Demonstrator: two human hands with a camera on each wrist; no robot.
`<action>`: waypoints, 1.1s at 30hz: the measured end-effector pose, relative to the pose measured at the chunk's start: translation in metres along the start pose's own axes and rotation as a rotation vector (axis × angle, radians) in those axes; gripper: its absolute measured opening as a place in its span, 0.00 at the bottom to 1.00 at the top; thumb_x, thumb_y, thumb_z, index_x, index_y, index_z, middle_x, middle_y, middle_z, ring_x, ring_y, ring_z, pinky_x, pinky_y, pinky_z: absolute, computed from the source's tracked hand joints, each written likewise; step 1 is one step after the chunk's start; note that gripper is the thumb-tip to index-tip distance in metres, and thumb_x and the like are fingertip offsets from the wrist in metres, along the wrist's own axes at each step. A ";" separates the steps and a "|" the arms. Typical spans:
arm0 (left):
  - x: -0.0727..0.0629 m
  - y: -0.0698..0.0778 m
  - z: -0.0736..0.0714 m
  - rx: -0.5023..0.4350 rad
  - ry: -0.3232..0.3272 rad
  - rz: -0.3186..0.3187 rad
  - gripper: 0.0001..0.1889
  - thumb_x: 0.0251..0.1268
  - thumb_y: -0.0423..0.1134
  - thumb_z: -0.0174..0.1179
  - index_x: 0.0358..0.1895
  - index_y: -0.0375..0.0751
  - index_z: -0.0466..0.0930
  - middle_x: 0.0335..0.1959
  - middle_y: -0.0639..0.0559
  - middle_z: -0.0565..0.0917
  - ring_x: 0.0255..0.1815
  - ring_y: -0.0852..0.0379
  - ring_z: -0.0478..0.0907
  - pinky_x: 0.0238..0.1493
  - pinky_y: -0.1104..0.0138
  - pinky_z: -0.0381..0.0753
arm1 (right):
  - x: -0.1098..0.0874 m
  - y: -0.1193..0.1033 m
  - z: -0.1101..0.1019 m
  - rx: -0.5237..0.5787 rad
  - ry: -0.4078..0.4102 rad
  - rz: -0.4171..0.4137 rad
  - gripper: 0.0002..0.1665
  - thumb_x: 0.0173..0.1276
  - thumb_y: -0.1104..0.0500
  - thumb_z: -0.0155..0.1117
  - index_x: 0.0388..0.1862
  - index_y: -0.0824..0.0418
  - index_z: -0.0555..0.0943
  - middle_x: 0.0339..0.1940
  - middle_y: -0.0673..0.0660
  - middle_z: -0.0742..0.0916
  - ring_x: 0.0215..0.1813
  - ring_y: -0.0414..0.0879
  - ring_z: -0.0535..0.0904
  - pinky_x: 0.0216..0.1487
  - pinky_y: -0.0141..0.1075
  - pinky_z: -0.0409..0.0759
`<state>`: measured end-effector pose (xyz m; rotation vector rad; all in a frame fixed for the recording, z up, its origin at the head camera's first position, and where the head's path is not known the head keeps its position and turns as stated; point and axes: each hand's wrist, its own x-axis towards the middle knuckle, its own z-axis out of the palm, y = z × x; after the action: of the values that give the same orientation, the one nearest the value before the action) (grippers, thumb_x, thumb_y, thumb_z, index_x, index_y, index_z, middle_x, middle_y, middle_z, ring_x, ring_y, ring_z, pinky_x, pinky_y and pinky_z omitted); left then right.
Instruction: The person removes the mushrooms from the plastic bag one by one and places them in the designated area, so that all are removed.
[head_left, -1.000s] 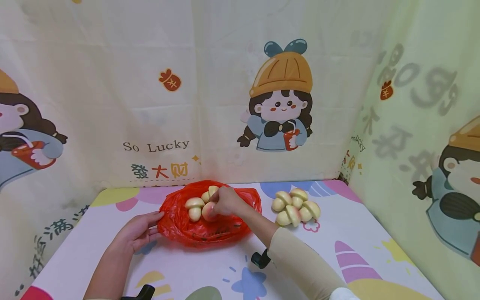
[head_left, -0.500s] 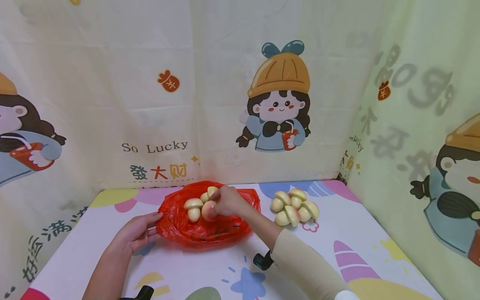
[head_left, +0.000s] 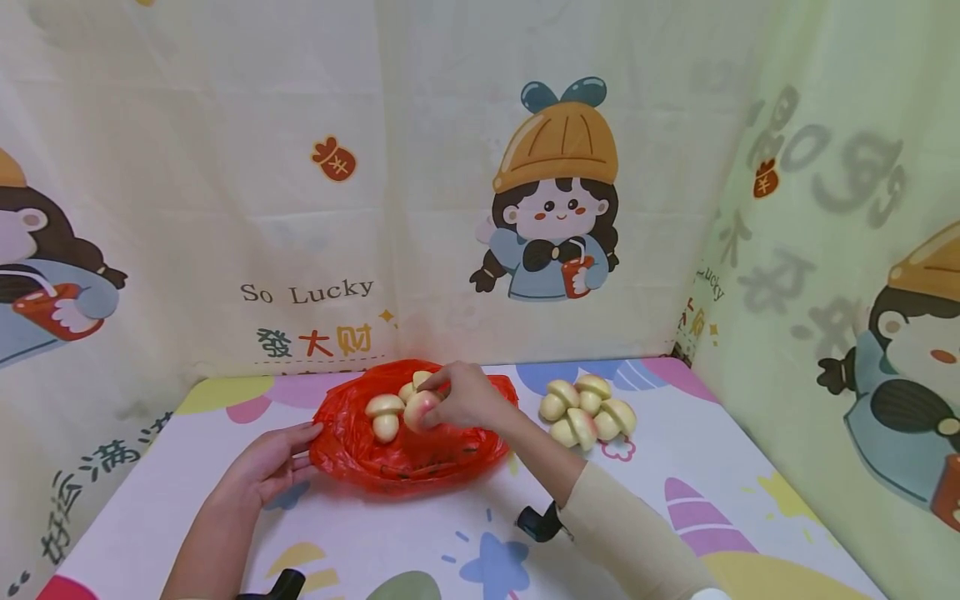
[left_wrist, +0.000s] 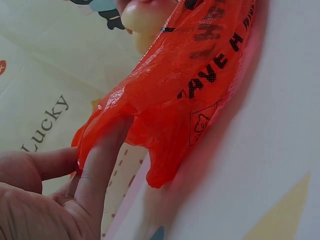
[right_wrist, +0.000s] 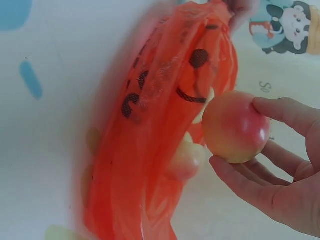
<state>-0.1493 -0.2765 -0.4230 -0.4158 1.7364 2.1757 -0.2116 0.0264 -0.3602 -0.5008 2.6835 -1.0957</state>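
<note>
A red plastic bag (head_left: pixel 442 467) lies spread on the table with its mouth facing up. My left hand (head_left: pixel 268 467) pinches the bag's left edge, and one finger reaches into a fold of the film in the left wrist view. Over the bag's mouth, my right hand (head_left: pixel 468 400) holds a toy mushroom (right_wrist: pixel 235 127) between thumb and fingers; its round cap is cream blushed with pink. Inside the bag, a cream mushroom (head_left: pixel 386 417) stands at the left and another mushroom (head_left: pixel 420 382) sits behind, partly covered by the right hand.
Several similar mushrooms (head_left: pixel 588 412) form a cluster on the table, right of the bag. A patterned cloth (head_left: pixel 427 208) with cartoon figures hangs behind the table, and more of it hangs along the sides. Black wrist mounts (head_left: pixel 538 523) sit near both forearms.
My right hand has risen slightly and shifted a little right with the mushroom, whose pink cap now shows more. The left hand keeps its hold on the bag's edge.
</note>
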 end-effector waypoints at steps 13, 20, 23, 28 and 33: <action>0.001 0.002 -0.002 -0.005 0.004 -0.006 0.40 0.79 0.46 0.60 0.83 0.35 0.51 0.42 0.56 0.89 0.44 0.54 0.91 0.53 0.56 0.90 | -0.021 0.007 -0.024 -0.022 0.039 -0.038 0.24 0.56 0.54 0.84 0.53 0.49 0.90 0.58 0.51 0.84 0.58 0.50 0.79 0.44 0.39 0.90; 0.002 0.001 -0.002 -0.007 0.008 -0.007 0.40 0.79 0.46 0.60 0.83 0.35 0.52 0.42 0.56 0.89 0.45 0.53 0.91 0.54 0.55 0.89 | -0.029 0.019 -0.031 0.000 0.040 -0.064 0.24 0.57 0.54 0.83 0.54 0.50 0.90 0.57 0.52 0.86 0.55 0.50 0.83 0.44 0.39 0.91; 0.002 0.001 -0.002 -0.010 -0.004 -0.004 0.40 0.79 0.46 0.59 0.83 0.35 0.50 0.42 0.56 0.89 0.45 0.53 0.91 0.54 0.55 0.89 | -0.033 0.025 -0.035 0.020 0.040 -0.063 0.23 0.57 0.55 0.83 0.53 0.51 0.89 0.57 0.52 0.86 0.56 0.52 0.83 0.44 0.41 0.91; 0.001 0.002 -0.002 -0.011 0.003 -0.009 0.40 0.79 0.46 0.59 0.83 0.36 0.51 0.42 0.56 0.89 0.44 0.53 0.91 0.53 0.56 0.90 | -0.042 0.033 -0.041 0.058 0.051 -0.017 0.24 0.57 0.54 0.83 0.54 0.48 0.88 0.58 0.51 0.85 0.58 0.52 0.83 0.44 0.42 0.91; 0.000 0.003 -0.001 -0.007 0.016 -0.014 0.39 0.79 0.47 0.60 0.83 0.37 0.53 0.42 0.56 0.89 0.45 0.54 0.91 0.53 0.57 0.89 | -0.052 0.036 -0.049 0.062 0.076 0.026 0.26 0.56 0.54 0.84 0.55 0.46 0.88 0.57 0.51 0.85 0.59 0.52 0.82 0.43 0.42 0.91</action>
<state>-0.1501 -0.2781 -0.4205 -0.4470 1.7298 2.1752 -0.1869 0.1020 -0.3484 -0.4205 2.7025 -1.2106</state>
